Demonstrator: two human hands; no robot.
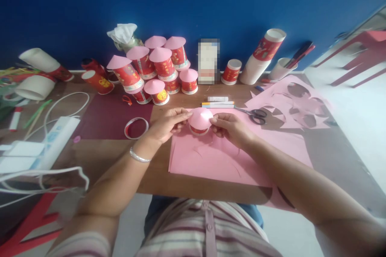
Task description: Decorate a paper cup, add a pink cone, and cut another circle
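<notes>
My left hand (173, 122) pinches the left edge of a pink paper cone (200, 117). On the opposite edge, my right hand (227, 126) grips the same cone between thumb and fingers. Under the cone sits a small red paper cup (199, 130), mostly hidden by it. Cup and cone are over a stack of pink paper sheets (208, 156) on the brown table. Black-handled scissors (257, 116) lie just beyond my right hand. A glue stick (217, 99) and a pen (217, 104) lie behind the cone. Left of my left hand rests a roll of tape (136, 128).
Several red cups with pink cone tops (161, 62) stand at the back by the blue wall. Stacked cups (261, 58) and a pen holder (282, 69) are at back right. Cut pink scraps (291, 100) lie right. A white power strip (56, 140) with cables lies left.
</notes>
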